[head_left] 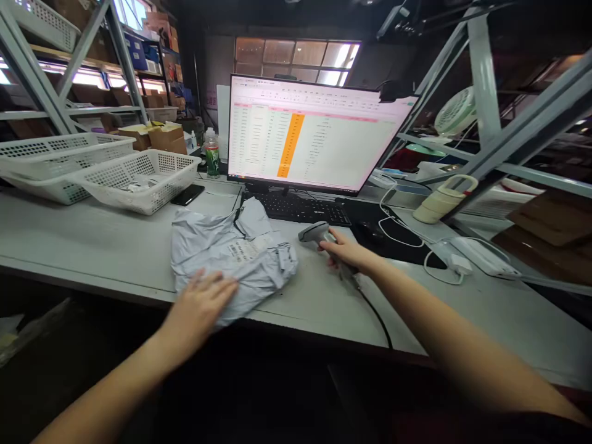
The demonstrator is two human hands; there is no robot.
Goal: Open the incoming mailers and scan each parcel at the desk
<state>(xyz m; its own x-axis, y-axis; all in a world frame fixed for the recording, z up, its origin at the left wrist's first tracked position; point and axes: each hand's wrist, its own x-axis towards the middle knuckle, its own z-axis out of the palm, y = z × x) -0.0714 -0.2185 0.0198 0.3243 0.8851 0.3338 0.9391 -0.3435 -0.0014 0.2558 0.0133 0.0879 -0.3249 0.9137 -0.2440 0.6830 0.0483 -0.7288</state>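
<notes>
A crumpled grey-white plastic mailing bag [203, 237] lies on the desk [319, 308] near its front edge. On its top is a shipping label [245, 248] with a barcode. My left hand [206, 302] rests flat on the near side of the bag, fingers stretched out. To the right of the bag, my right hand [340, 250] is wrapped round a corded barcode scanner [314, 232], whose head points left toward the bag. The scanner's black cable [377, 314] hangs over the front edge.
Behind the bag stand a keyboard [303, 208] and a monitor [309, 135] showing a spreadsheet. White plastic baskets [143, 191], a phone [187, 195] and a bottle [211, 154] are at the left. A mouse [370, 232], white cables and a cream tumbler [439, 203] stand right.
</notes>
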